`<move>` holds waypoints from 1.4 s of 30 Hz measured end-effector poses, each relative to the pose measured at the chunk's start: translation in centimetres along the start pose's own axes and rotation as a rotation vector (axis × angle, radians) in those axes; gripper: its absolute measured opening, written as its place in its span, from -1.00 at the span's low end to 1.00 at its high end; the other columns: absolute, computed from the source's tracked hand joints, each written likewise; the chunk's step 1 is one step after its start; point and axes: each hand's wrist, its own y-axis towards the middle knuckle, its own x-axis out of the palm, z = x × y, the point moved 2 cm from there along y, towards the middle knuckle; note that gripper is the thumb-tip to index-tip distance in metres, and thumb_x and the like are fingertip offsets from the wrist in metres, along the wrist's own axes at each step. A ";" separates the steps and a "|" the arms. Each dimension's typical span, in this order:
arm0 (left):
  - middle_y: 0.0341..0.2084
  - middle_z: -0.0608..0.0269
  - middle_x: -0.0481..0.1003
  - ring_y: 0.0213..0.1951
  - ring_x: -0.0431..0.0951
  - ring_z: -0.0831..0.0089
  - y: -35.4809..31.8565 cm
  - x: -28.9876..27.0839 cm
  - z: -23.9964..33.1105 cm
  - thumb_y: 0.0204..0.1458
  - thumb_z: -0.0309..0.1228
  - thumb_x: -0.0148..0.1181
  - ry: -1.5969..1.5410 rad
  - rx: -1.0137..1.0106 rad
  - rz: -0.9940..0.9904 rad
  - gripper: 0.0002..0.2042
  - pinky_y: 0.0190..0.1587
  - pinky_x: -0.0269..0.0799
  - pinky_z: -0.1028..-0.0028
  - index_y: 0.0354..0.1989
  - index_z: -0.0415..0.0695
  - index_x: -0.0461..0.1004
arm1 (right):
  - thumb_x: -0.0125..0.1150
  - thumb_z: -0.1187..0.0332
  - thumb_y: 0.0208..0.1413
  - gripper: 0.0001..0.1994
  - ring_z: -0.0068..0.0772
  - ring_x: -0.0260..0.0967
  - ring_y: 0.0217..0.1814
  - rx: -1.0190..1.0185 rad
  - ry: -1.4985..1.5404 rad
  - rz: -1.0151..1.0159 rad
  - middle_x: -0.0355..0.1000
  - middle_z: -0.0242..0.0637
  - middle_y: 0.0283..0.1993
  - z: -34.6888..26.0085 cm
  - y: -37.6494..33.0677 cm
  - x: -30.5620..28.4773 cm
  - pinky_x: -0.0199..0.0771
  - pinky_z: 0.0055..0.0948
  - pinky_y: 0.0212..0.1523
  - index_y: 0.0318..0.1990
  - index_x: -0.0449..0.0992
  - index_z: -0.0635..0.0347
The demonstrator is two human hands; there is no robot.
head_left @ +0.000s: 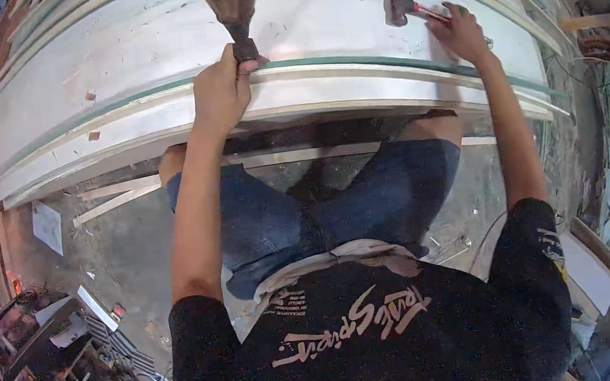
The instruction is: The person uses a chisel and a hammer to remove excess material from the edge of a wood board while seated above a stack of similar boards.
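My right hand point(461, 34) grips a claw hammer point(399, 7) by its red and dark handle. The hammer head is raised at the left of the hand, over the white panel point(325, 10). My left hand point(221, 96) is closed at the panel's near side, beside a green strip point(349, 60). Just above its fingers sits a small dark block point(245, 49), at the lower end of a brown tapering shape point(232, 0) that enters from the upper edge. Whether the fingers hold the block or something hidden under them cannot be made out.
Pale long rails point(291, 98) run along the panel's near edge, above my knees. Wood strips point(117, 203) lie on the floor below. A cluttered tool box point(71, 367) stands at lower left. Boards and offcuts point(596, 265) lean at the right.
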 end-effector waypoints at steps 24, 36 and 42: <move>-0.55 -0.07 0.55 -0.43 0.59 -0.11 0.4 -0.4 0.8 0.30 -0.31 0.09 0.021 0.060 0.055 -0.77 -0.37 0.43 0.00 -0.01 -0.20 0.38 | -0.03 0.10 0.51 -0.65 -0.76 0.18 -0.47 -0.344 0.998 0.145 0.44 -0.50 -0.32 -16.4 0.4 -25.2 0.17 -0.69 -0.52 0.11 0.52 0.17; -0.47 -0.06 0.60 -0.33 0.64 -0.08 0.3 -0.4 0.7 0.27 -0.31 0.11 0.027 0.042 0.019 -0.74 -0.28 0.47 0.01 0.00 -0.24 0.38 | -0.04 0.08 0.51 -0.62 -0.62 0.38 -0.29 -0.577 0.261 0.281 0.43 -0.46 -0.26 -24.2 -0.3 -32.1 0.38 -0.49 -0.32 0.14 0.53 0.19; -0.49 -0.06 0.60 -0.34 0.64 -0.08 0.2 -0.6 1.0 0.26 -0.31 0.13 0.062 0.045 0.020 -0.75 -0.29 0.48 0.01 -0.02 -0.22 0.39 | -0.02 0.06 0.50 -0.60 -0.70 0.28 -0.39 0.065 0.543 0.000 0.36 -0.48 -0.38 -23.0 -1.2 -31.4 0.21 -0.60 -0.47 0.13 0.54 0.19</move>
